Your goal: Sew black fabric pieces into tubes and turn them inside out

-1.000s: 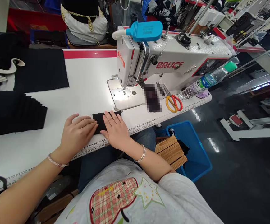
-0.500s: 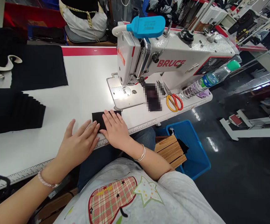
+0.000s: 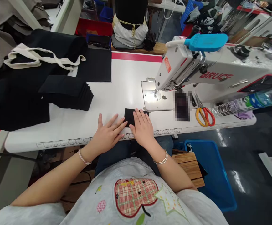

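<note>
We judge the step in hand to be flattening and lining up a small black cloth piece (image 3: 129, 116), which lies near the bench's (image 3: 124, 68) front edge, just off the near left corner of the machine's steel bed plate (image 3: 149, 103). Our right hand (image 3: 143, 130) lies palm down over it, fingers nearly straight and close together, pressing rather than pinching. Our left hand (image 3: 107, 134) is open, fingers spread, its fingertips at the cloth's left edge, with nothing gripped. As we judge it, the next move calls for light, even pressure and square edges, so that the layers, if there are several, do not slip

The piece looks matt, thin and straight-sided; how many layers it has, we cannot tell. Towards the bench's left end sits a stepped stack of black cloth panels (image 3: 67, 90), and beyond it a soft cream fabric strip (image 3: 36, 57) curls in loops. Rigid and glossy, the sewing machine (image 3: 220, 67) stands towards the right end, with red-and-yellow-handled scissors (image 3: 206, 117) near the front edge beside a ribbed clear bottle (image 3: 255, 100)
</note>
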`<state>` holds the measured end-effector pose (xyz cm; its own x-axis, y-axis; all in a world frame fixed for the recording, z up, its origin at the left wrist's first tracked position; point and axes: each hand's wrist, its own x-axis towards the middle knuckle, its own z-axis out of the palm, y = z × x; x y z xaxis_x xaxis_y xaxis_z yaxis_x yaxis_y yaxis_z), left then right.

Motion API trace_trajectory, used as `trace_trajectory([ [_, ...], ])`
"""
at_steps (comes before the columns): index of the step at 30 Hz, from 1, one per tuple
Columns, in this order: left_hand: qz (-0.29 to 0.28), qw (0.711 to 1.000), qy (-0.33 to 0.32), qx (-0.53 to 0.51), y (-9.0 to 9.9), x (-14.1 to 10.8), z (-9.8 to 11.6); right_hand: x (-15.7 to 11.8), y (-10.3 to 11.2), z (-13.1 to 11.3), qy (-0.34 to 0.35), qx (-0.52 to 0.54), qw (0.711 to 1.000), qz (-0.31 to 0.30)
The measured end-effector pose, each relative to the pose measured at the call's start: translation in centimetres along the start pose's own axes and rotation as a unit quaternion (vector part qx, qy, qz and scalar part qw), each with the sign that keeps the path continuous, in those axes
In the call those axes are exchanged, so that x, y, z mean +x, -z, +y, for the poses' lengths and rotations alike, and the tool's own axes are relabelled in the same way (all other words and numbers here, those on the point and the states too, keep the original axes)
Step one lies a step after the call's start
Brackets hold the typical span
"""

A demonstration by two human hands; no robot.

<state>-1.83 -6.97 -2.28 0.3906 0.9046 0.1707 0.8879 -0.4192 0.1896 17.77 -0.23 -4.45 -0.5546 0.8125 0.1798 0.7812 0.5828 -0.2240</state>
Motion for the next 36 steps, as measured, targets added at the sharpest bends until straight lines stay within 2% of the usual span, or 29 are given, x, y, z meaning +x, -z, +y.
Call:
trace_trajectory([
  [5,0.014,1.0,0.002,-0.024,0.3,-0.1,-0.9,0.1,0.3,-0.3,0.003,0.005,1.0,0.006],
  [10,0.033,0.998,-0.037,-0.026,0.0,1.3,0.0,0.4,0.8,-0.8,0.006,0.042,0.999,0.005],
  [13,0.082,0.993,-0.086,-0.015,-0.1,2.2,0.7,0.3,1.1,-0.8,0.012,0.053,0.999,-0.001],
  [16,0.143,0.983,-0.11,0.018,-0.2,2.9,0.8,0.0,1.2,-0.2,0.038,0.051,0.998,0.002],
  [19,0.168,0.979,-0.111,0.042,-0.3,3.5,0.8,-0.5,1.1,0.7,0.076,0.068,0.994,0.03],
  [25,0.195,0.974,-0.107,0.047,-0.3,4.2,1.0,-1.6,0.5,1.5,0.121,0.109,0.978,0.13],
  [30,0.185,0.976,-0.102,0.044,-1.0,3.8,0.9,-2.2,0.3,1.4,0.092,0.134,0.98,0.117],
  [36,0.152,0.978,-0.14,0.014,-2.0,3.5,1.1,-2.4,0.3,1.3,0.083,0.131,0.982,0.11],
])
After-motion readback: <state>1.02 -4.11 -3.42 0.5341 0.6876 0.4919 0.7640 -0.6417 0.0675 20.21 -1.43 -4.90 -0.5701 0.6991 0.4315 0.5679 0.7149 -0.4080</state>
